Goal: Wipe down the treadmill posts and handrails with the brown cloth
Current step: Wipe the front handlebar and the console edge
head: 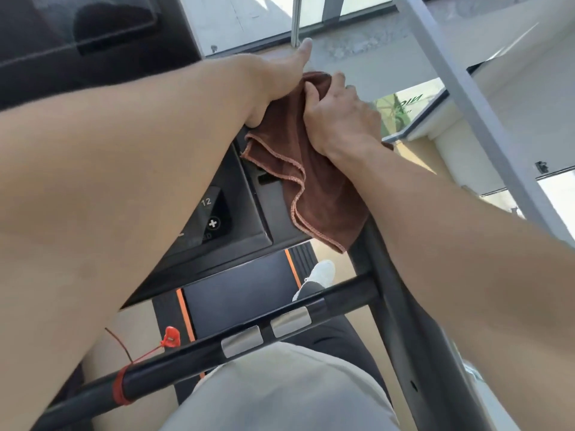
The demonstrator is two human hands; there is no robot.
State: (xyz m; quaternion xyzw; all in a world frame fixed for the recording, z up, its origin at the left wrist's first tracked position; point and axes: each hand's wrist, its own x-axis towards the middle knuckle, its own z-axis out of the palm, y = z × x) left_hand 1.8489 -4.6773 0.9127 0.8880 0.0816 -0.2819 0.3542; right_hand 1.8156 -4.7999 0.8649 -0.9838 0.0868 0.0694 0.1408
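Sunlit windows behind the treadmill; brown cloth (306, 169) is bunched at the top of the right post (401, 321), right hand (339, 119) gripping it, left hand (273, 85) pinching its upper edge; post runs down toward the body, so wiping goes downward I guess.

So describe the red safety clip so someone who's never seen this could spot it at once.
Start at the black crossbar with two silver pads, running across the treadmill. Follow it left: the red safety clip hangs just above it on a red cord wrapped round the bar. It is the only bright red thing here.
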